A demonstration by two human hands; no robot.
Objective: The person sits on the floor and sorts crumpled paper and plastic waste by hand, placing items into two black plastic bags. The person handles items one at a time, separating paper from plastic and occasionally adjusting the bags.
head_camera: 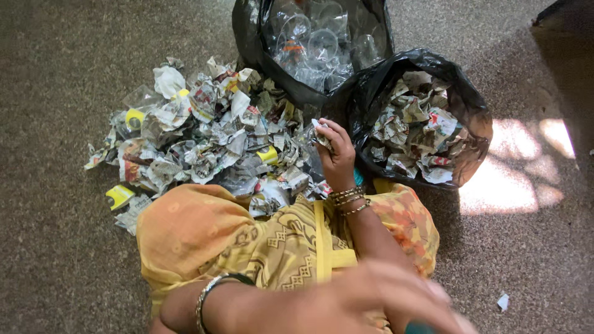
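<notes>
While pinching a crumpled newspaper scrap in the curled-shut right hand just left of the paper-stuffed black bag, judging it feather-light, soft, crushable, fine to grab anywhere, with the left hand blurred below that bag, grip impossible to tell.

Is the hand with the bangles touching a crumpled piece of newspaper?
Touching. The head view shows the right hand pinching a crumpled piece of newspaper between its fingertips, above the pile of crumpled newspaper.
</notes>
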